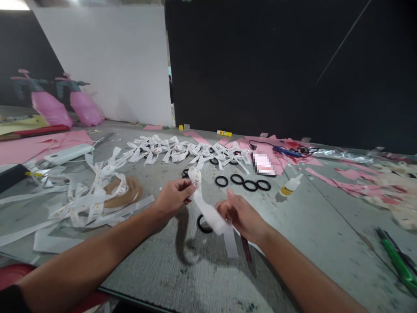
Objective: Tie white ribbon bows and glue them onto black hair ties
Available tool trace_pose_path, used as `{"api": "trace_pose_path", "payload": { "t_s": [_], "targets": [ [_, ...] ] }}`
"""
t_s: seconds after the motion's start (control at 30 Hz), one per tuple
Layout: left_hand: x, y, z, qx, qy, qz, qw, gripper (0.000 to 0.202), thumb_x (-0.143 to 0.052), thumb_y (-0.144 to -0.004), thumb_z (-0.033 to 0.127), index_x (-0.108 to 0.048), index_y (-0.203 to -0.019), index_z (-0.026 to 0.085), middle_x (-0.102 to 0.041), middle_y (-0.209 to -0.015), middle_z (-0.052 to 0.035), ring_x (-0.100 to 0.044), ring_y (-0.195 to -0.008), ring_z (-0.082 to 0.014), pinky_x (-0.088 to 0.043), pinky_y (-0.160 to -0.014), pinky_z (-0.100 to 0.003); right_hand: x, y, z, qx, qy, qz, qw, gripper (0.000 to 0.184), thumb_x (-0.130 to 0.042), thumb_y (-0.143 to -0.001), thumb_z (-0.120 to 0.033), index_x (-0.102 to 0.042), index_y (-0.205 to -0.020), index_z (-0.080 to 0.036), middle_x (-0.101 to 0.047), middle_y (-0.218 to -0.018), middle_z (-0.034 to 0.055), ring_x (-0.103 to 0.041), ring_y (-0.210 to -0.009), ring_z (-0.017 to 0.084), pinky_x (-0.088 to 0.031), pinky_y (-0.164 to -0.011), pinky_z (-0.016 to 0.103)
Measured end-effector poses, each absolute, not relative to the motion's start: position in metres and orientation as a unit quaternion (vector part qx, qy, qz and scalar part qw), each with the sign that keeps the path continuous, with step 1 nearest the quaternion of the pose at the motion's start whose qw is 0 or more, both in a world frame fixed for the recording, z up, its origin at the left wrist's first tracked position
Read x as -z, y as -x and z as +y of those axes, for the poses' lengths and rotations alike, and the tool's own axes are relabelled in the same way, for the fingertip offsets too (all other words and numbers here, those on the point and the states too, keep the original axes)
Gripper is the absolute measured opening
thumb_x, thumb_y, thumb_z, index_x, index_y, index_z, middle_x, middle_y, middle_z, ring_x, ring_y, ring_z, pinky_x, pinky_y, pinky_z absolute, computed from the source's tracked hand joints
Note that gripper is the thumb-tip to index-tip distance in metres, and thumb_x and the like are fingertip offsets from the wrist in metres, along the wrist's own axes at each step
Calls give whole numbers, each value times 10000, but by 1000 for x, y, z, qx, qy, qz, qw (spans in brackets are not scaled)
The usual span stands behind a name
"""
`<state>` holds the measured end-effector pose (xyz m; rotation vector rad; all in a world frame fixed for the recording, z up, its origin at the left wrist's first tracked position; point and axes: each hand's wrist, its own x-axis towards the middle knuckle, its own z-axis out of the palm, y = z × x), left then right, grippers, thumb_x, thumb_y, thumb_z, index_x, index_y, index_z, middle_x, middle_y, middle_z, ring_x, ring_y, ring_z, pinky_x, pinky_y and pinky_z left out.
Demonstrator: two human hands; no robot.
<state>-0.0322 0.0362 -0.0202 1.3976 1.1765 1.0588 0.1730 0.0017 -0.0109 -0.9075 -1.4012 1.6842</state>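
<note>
A white ribbon [208,213] with small printed letters stretches between my hands above the table. My left hand [172,195] pinches its upper end, where the ribbon curls into a loop. My right hand [243,215] is closed at the lower part, the ribbon running across its fingers and a tail hanging below. A narrow dark red object [246,250] sticks out beneath the right hand; whether it is held or lies on the table I cannot tell. One black ring [204,224] lies under the ribbon, partly hidden. Another black ring [221,181] lies beyond, with several more beside it.
White ribbon bows [182,150] lie in a row behind. Loose ribbons and a brown roll [130,191] are at left. A glue bottle [291,186], a phone [263,163], pink scraps [352,184] and a green cutter [395,256] lie at right. Pink spray bottles [86,106] stand far left.
</note>
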Motion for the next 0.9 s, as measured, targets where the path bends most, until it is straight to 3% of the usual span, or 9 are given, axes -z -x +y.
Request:
{"api": "trace_pose_path", "payload": {
  "t_s": [0.07, 0.2, 0.33, 0.57, 0.9],
  "targets": [
    [17, 31, 33, -431, -575, 473, 510, 333, -677, -731, 462, -608, -724, 136, -525, -602, 17, -456, -514, -85, -392, -508, -222, 19, -167, 2, -620, 403, -547, 392, 621, -445, -854, -674, -636, -568, -157, -612, -600, 54, -553, -559, 148, -406, -583, 291],
    [14, 28, 24, -394, -595, 442, 544, 311, -688, -740, 441, -604, -719, 142, -527, -619, 9, -463, -529, -95, -393, -511, -237, 27, -158, 0, -556, 437, -555, 439, 408, -627, -809, -567, -676, -942, -184, -643, -759, 15, -565, -624, 125, -411, -569, 247],
    [18, 22, 16, -375, -594, 429, 568, 337, -717, -717, 460, -583, -711, 151, -509, -599, 19, -449, -517, -96, -365, -494, -240, 22, -154, -5, -531, 428, -570, 458, 307, -693, -778, -485, -672, -808, -180, -610, -707, -5, -524, -623, 121, -408, -580, 248],
    [18, 19, 13, -363, -608, 413, 573, 289, -706, -743, 422, -613, -731, 149, -529, -642, 2, -443, -579, -108, -349, -553, -249, 15, -153, -6, -502, 463, -556, 474, 339, -701, -747, -501, -648, -674, -174, -569, -622, -13, -475, -573, 118, -378, -537, 250],
    [21, 22, 14, -350, -609, 423, 572, 342, -706, -742, 475, -628, -746, 142, -525, -650, -2, -433, -578, -109, -337, -535, -242, 17, -154, -5, -476, 467, -577, 471, 305, -695, -757, -453, -625, -631, -185, -545, -580, -27, -460, -543, 114, -368, -528, 250]
  ]
}}
